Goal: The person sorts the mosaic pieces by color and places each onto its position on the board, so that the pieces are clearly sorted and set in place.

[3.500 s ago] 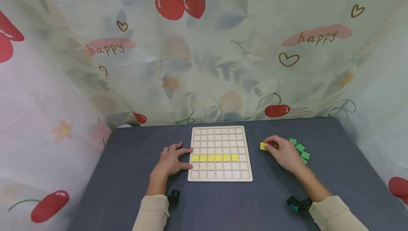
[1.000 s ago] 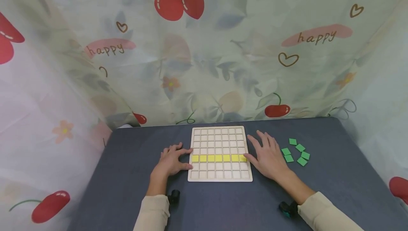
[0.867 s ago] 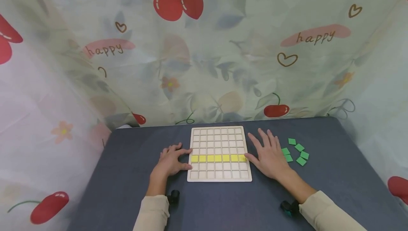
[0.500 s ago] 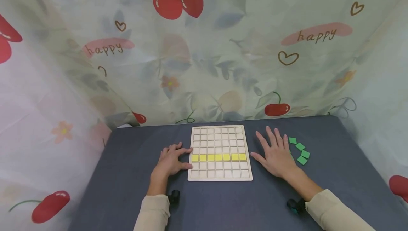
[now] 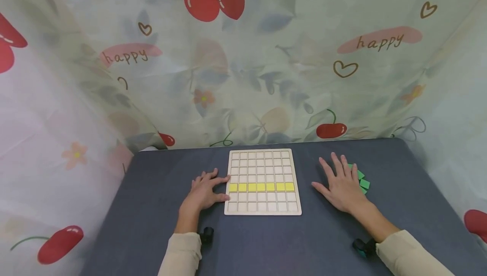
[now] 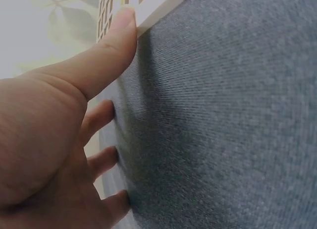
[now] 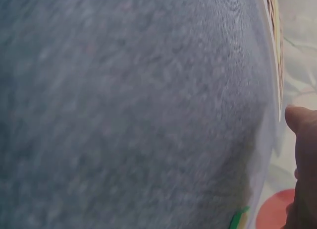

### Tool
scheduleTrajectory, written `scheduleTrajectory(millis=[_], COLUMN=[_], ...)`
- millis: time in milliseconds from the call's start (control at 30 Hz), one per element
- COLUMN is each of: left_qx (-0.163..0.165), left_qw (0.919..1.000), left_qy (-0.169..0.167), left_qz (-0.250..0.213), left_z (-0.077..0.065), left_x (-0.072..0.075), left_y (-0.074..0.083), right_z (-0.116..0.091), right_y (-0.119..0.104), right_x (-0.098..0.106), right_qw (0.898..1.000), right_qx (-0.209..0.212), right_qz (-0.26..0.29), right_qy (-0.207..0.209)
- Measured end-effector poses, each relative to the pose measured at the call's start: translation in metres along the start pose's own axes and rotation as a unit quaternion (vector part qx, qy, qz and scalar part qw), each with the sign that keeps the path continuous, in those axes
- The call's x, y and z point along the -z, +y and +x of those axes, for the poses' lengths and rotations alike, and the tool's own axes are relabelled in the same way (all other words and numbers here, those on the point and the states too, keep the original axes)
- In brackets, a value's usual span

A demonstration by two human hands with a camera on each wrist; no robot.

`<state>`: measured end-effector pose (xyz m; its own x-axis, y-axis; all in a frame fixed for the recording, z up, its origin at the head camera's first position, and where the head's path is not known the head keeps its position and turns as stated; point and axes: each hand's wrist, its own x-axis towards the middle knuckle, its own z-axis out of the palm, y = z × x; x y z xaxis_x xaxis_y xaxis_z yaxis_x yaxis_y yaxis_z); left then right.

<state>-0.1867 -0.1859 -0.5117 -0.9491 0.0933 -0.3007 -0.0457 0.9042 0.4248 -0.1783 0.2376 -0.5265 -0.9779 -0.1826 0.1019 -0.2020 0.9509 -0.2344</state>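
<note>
One grid board (image 5: 261, 206), seven yellow tiles (image 5: 261, 187), four green tiles (image 5: 365, 184) in sight, one table (image 5: 266, 246), two wrist cameras (image 5: 207, 235)

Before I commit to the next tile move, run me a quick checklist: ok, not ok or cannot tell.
1. Left hand on the wooden grid board: ok, thumb and index finger touch its left edge.
2. Yellow tiles fill one row: ok, seven across, third row from the bottom.
3. Yellow tiles seated flush: cannot tell at this size.
4. Right hand free: ok, fingers spread, no tile seen in its grip.
5. Green tiles all in sight: not ok, the right hand covers part of the group.
6. Right hand off the green tiles: cannot tell, contact is hidden.
</note>
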Motion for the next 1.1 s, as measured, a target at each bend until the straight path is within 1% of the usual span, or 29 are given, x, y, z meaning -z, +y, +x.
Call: scheduleTrajectory(millis=[167, 300, 667, 800, 933, 1100], left_qx=[0.0, 0.005, -0.001, -0.002, 0.001, 0.002], left_qw=[0.9999, 0.9999, 0.9999, 0.9999, 0.9998, 0.9997], left_qy=[-0.008, -0.007, -0.01, -0.015, -0.02, -0.023], left_qz=[-0.007, -0.008, -0.004, -0.006, -0.008, -0.011], left_z=[0.0, 0.001, 0.002, 0.002, 0.002, 0.002], left_x=[0.0, 0.0, -0.001, -0.001, -0.001, -0.001], left_y=[0.0, 0.001, 0.0, 0.0, 0.0, -0.001], right_z=[-0.004, -0.006, -0.016, -0.019, -0.02, -0.021], right_y=[0.01, 0.018, 0.038, 0.043, 0.045, 0.046], right_x=[0.002, 0.004, 0.012, 0.01, 0.006, 0.005], right_qw=[1.0, 1.0, 0.997, 0.996, 0.995, 0.994], right_qx=[-0.006, -0.004, -0.024, -0.034, -0.043, -0.044], right_qz=[0.009, 0.02, 0.073, 0.081, 0.079, 0.077], right_qy=[0.004, 0.011, 0.011, 0.024, 0.047, 0.063])
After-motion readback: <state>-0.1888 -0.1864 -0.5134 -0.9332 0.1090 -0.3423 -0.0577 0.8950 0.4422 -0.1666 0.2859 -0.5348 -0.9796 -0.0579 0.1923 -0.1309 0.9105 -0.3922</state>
